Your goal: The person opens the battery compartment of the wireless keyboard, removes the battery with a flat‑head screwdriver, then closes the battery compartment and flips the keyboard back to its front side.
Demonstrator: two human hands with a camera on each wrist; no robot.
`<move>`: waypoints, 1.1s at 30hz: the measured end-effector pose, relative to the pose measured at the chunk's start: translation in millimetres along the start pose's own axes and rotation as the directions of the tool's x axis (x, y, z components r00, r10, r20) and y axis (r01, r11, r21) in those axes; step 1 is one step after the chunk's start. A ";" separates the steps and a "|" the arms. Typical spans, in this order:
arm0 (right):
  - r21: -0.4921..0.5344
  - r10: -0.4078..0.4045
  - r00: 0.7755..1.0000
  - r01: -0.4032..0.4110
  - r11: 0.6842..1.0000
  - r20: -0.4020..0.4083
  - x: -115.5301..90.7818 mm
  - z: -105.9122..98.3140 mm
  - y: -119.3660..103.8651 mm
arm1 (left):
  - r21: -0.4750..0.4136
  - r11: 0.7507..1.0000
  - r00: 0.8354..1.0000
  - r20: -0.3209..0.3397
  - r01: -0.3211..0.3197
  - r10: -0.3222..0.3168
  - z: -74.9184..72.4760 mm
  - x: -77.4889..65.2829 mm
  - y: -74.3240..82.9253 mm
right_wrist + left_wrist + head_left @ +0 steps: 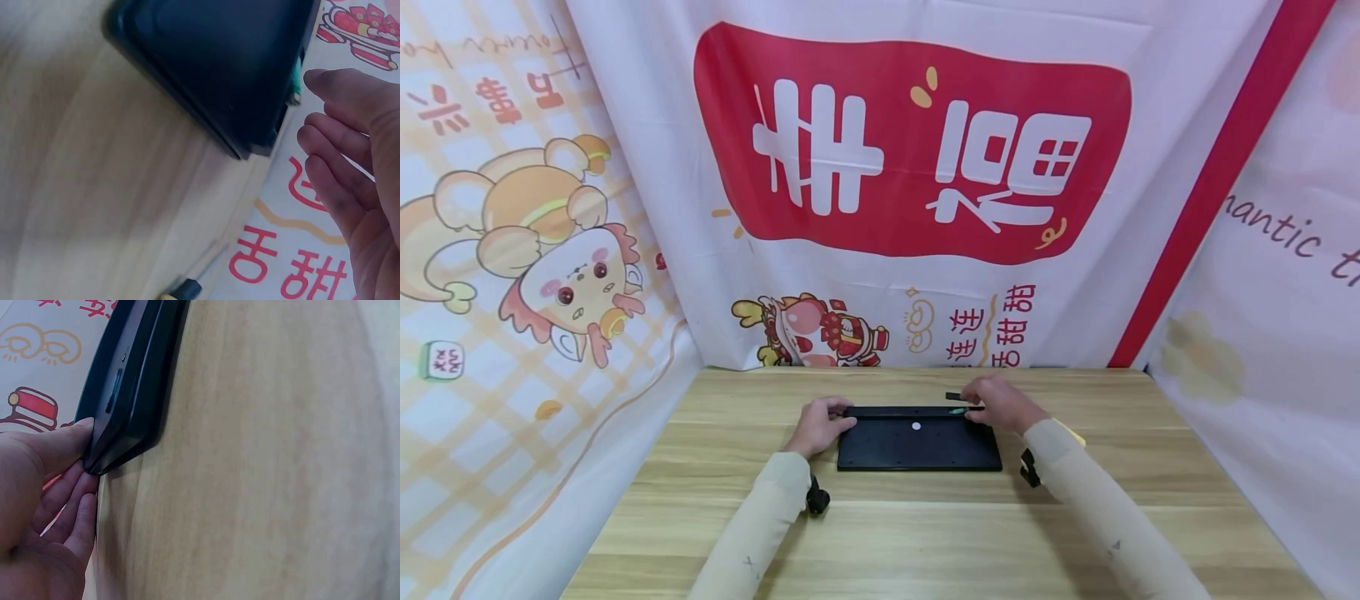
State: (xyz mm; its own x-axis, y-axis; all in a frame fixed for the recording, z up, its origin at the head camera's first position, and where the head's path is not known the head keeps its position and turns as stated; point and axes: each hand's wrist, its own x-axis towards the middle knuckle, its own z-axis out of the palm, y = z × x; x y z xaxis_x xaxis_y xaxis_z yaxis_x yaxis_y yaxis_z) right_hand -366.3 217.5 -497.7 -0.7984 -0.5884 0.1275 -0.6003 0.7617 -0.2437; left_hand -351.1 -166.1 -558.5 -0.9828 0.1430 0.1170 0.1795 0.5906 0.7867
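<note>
A black keyboard (pixel 917 446) lies face down on the wooden table, its underside up with a round white sticker. At its far right edge a green battery (pixel 958 411) shows in an open slot. My left hand (pixel 820 425) pinches the far left corner, thumb on the keyboard's face and fingers behind its edge (pixel 94 465). My right hand (pixel 1000 402) hovers at the far right corner, fingers loosely bent and apart. Its thumb tip is close beside the battery (pixel 295 84). A small black cover (pixel 953 396) lies just behind the keyboard, near the right fingertips.
A screwdriver (pixel 187 289) with a black and yellow handle lies right of the keyboard, partly behind the right forearm in the head view. Printed cloth (pixel 910 317) hangs along the table's far edge and both sides.
</note>
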 end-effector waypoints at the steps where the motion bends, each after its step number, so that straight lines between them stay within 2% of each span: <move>1: -0.006 0.002 1.000 -0.002 1.000 -0.001 0.2 2.4 -0.5 | 0.004 1.000 1.000 0.002 -0.005 0.005 -0.2 0.1 -0.1; 9: -0.092 -0.021 0.999 0.017 0.996 -0.040 -0.9 17.3 0.3 | 0.000 1.000 1.000 0.000 0.004 -0.004 -0.5 -0.1 -0.1; 17: -0.078 0.029 1.000 -0.029 0.997 -0.005 3.8 18.8 -0.3 | 0.013 1.000 1.000 -0.003 0.002 -0.002 0.1 0.1 -0.1; 21: -0.067 0.014 0.999 -0.012 0.998 0.036 8.7 13.5 -1.8 | 0.015 1.000 1.000 -0.007 0.010 -0.010 0.1 -0.6 0.1; 28: -0.036 -0.070 0.991 0.074 0.997 0.115 17.6 -5.5 -6.3 | 0.008 1.000 1.000 -0.004 0.011 -0.011 -0.5 -1.4 1.1; 30: -0.042 -0.054 0.988 0.060 0.997 0.142 20.1 -11.6 -6.6 | 0.005 1.000 1.000 -0.001 0.016 -0.016 -0.5 -0.8 0.8; 33: -0.069 0.012 0.984 0.001 0.998 0.177 25.9 -20.9 -7.2 | -0.003 1.000 1.000 0.000 0.009 -0.009 -0.6 -0.6 2.2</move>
State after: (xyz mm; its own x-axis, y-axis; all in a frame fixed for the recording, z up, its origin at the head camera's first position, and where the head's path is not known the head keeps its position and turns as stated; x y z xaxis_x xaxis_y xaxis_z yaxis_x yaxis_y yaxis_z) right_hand -383.6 202.5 -472.6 -0.7844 -0.6184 -0.0477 -0.6027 0.7782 -0.1767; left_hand -350.1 -165.4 -556.5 -0.9844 0.1376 0.1099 0.1705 0.5898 0.7893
